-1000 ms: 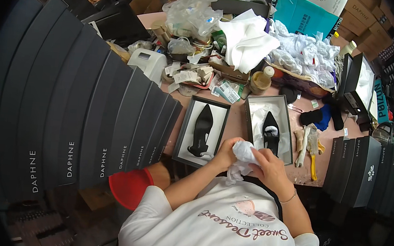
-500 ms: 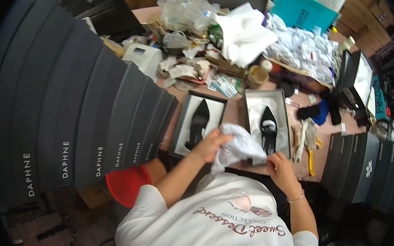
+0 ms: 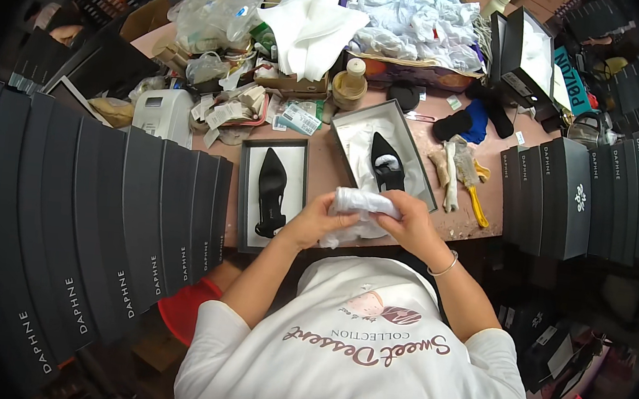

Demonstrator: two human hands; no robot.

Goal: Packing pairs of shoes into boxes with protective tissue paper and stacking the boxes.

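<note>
Rows of dark grey boxes (image 3: 141, 213) stand on both sides of our pink table (image 3: 495, 179). With our left hand (image 3: 321, 223) and right hand (image 3: 413, 222) we pinch a crumpled white sheet (image 3: 359, 202) between thumbs and fingers, holding it over the table's near edge. Beyond it we see a black pointed shoe (image 3: 271, 187) in the left open box (image 3: 297, 173) and another black shoe (image 3: 382, 149) in the right open box (image 3: 417, 156), which is lined with white paper

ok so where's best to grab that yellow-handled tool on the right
Probably by the yellow handle, coming from the near side: that slim part lies uncovered and points toward the near edge of the table, while its far end is crowded by pale items.
</note>
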